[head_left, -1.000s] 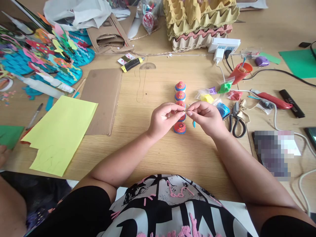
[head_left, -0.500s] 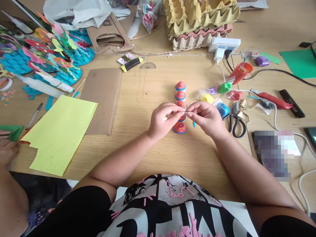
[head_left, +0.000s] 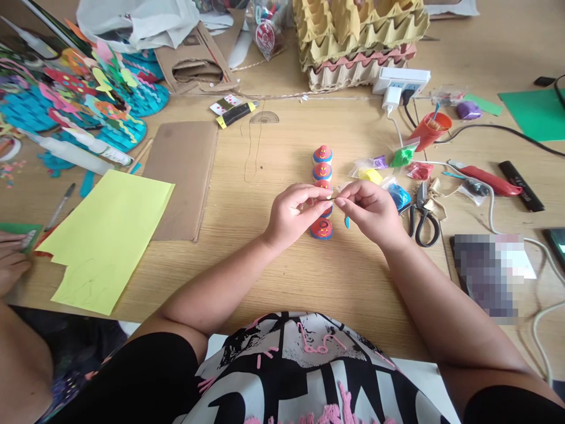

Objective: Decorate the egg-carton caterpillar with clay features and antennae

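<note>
Fingertips of my left hand [head_left: 295,213] and my right hand [head_left: 368,213] pinch a thin dark strand [head_left: 333,198] between them. Its material is too small to make out. Beneath the hands a row of several red and blue clay figures with smiling faces runs away from me. The farthest figure [head_left: 322,154] and the nearest figure [head_left: 321,228] show whole; my fingers partly cover the ones between. A dark loop lies on the nearest one. A small blue tool tip [head_left: 347,222] sticks out below my right fingers.
Scissors [head_left: 424,218], bagged clay [head_left: 402,155] and a red cup [head_left: 430,131] lie to the right. Yellow paper [head_left: 110,235] and cardboard [head_left: 180,176] are left; egg trays [head_left: 357,41] stand behind. Another person's hand [head_left: 11,262] rests at the far left.
My fingertips have drawn very slightly apart, my right hand shifting a little right, with the strand still between them. The other person's hand at far left has moved a little.
</note>
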The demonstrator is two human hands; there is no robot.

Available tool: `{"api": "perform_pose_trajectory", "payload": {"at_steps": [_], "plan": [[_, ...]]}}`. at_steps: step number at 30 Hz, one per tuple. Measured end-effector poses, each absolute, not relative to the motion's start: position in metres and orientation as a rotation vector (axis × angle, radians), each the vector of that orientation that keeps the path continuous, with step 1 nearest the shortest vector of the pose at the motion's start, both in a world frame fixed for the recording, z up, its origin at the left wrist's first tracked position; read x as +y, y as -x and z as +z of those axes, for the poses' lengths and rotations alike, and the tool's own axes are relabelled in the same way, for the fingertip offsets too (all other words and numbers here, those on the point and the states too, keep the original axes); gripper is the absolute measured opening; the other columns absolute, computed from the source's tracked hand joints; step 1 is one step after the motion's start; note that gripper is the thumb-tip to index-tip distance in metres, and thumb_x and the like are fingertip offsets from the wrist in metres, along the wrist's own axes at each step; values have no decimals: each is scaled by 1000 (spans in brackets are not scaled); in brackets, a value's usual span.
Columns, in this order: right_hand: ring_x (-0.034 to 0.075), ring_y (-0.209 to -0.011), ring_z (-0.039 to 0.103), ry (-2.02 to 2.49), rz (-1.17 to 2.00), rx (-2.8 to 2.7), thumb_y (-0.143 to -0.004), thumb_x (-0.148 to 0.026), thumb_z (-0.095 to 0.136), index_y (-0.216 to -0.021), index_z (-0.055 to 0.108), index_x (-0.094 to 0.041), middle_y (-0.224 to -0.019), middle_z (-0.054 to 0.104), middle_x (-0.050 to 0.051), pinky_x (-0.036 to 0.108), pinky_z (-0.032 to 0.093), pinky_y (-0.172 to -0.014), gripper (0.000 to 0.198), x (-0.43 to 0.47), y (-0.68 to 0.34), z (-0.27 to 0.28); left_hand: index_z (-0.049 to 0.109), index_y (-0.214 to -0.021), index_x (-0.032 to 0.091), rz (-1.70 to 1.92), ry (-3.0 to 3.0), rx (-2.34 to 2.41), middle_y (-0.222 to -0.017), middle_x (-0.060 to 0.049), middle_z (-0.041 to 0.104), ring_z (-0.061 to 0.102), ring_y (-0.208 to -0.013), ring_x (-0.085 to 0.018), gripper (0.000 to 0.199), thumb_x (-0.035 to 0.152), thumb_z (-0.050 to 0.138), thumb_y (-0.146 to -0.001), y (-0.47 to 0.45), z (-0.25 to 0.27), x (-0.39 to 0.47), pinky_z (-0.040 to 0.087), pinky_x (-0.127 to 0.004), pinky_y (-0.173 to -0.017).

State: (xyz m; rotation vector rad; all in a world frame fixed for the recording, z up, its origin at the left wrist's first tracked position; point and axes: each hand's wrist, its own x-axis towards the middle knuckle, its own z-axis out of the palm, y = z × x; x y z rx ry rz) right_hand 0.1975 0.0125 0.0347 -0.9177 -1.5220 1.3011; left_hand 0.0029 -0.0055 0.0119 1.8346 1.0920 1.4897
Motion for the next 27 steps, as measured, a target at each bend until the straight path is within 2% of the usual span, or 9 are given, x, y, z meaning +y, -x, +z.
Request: {"api": "perform_pose_trajectory", "payload": {"at_steps": [5, 11, 17, 22, 27], "plan": [[9, -58, 49, 924, 1318, -1482, -74, -56, 93, -79, 69, -20, -69, 63, -1, 24, 36, -50, 43, 14, -199, 33, 79, -108, 22, 1449, -1727, 1033, -103, -5, 82, 75, -87, -14, 20, 22, 82, -89, -5, 7, -4, 62, -29, -79], [8, -55, 45, 936, 1322, -1480, -74, -58, 92, -78, 69, -20, -65, 60, -2, 23, 34, -47, 45, 15, -200, 31, 80, -100, 20, 1465, -1640, 1044, -102, -6, 83, 77, -92, -15, 10, 20, 79, -90, -5, 7, -4, 63, -28, -81], [8, -55, 47, 918, 1347, -1467, -73, -57, 93, -79, 69, -19, -66, 61, -2, 23, 36, -47, 45, 16, -201, 32, 82, -94, 20, 1490, -1657, 1102, -92, -3, 82, 72, -77, -12, 6, 23, 78, -91, -6, 13, -5, 58, -24, -69], [8, -54, 45, 864, 1415, -1470, -72, -53, 95, -88, 69, -21, -64, 56, -5, 22, 36, -47, 44, 17, -201, 34, 82, -92, 20, 1539, -1673, 1092, -89, -3, 82, 71, -75, -11, 4, 22, 80, -89, -5, 14, -4, 56, -23, -68], [7, -52, 42, 832, 1403, -1499, -78, -49, 92, -102, 71, -23, -63, 48, -8, 22, 35, -46, 40, 17, -201, 31, 82, -90, 20, 1528, -1675, 1077, -91, -4, 82, 73, -79, -12, 4, 23, 82, -88, -6, 15, -5, 56, -23, -69]]}}
